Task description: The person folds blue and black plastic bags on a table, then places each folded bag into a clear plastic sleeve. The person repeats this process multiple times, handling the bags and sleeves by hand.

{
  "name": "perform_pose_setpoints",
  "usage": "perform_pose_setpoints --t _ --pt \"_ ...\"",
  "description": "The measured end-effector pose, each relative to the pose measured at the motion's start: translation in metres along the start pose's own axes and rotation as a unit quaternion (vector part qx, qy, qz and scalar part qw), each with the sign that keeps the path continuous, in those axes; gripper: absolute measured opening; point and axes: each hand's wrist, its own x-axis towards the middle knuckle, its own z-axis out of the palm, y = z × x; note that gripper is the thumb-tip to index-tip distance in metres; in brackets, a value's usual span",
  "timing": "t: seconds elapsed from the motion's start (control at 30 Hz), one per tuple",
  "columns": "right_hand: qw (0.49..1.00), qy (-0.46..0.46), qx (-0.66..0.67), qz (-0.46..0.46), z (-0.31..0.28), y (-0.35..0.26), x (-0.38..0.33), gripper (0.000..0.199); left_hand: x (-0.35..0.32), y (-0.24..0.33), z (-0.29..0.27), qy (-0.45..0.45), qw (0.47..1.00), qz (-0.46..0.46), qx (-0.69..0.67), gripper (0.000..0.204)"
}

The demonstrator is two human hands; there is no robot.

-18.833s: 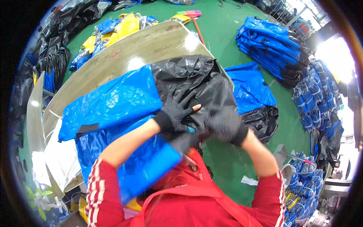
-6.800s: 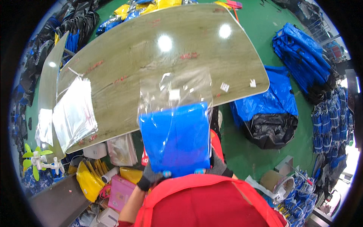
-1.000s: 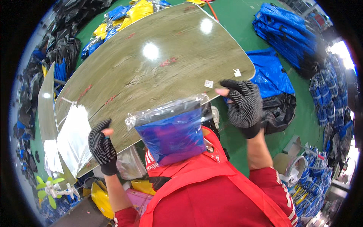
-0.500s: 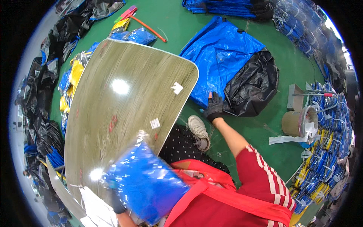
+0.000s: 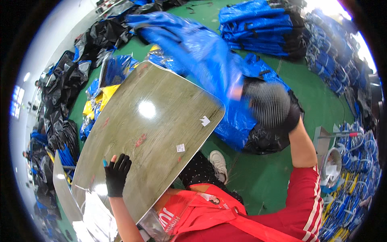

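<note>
My right hand point(image 5: 268, 105), in a grey and black fingerless glove and blurred by motion, grips a blue plastic tarpaulin bag point(image 5: 197, 52). The raised bag stretches from that hand toward the upper left, past the far corner of a wood-grain table point(image 5: 161, 113). Below the hand, more blue and black tarpaulin point(image 5: 266, 137) lies bunched on the floor. My left hand point(image 5: 117, 175), in a black glove with bare thumb tip and a blue-wrapped fingertip, is held over the table's near left part, fingers spread, holding nothing. Two small white labels point(image 5: 180, 148) are on the tabletop.
Blue and yellow packets point(image 5: 107, 92) are heaped beyond the table's left edge. White sheets point(image 5: 96, 213) rest at its near left corner. A blue tarpaulin stack point(image 5: 254, 28) stands far right, a bin point(image 5: 332, 163) and bundled bags point(image 5: 354, 161) at right. Black tarpaulins point(image 5: 64, 88) line the left.
The clear-wrapped blue packet has left my left hand, which is now spread. A blue packet now shows atop the heap. My right hand has lifted blue tarpaulin off the floor.
</note>
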Motion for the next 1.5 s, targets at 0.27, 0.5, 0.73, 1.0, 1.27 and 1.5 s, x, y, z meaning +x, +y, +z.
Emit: perform_pose_setpoints --t 0.27,0.5,0.73,1.0,1.27,1.5 --pt "0.869 -0.215 0.085 -0.437 0.180 -0.204 -0.091 0.016 -0.064 0.104 0.036 -0.145 0.981 0.107 0.067 0.074" --pt "0.801 -0.439 0.192 -0.359 0.158 -0.206 -0.083 0.030 -0.190 0.097 -0.026 0.138 0.652 0.055 0.743 0.044" --pt "0.929 0.013 -0.265 0.259 0.157 -0.043 0.000 0.081 -0.237 0.044 -0.053 0.213 0.909 -0.094 0.346 0.051" --pt "0.970 0.009 -0.195 0.142 0.163 0.049 0.038 0.054 -0.304 -0.066 -0.120 0.480 0.677 0.039 0.557 0.051" --pt "0.979 -0.199 -0.047 0.010 0.143 0.022 0.113 0.088 -0.238 -0.031 -0.005 0.412 0.371 0.179 0.813 0.057" --pt "0.997 -0.042 -0.067 -0.013 0.176 -0.127 0.247 0.072 -0.021 -0.208 0.161 -0.282 0.527 0.314 0.737 0.072"
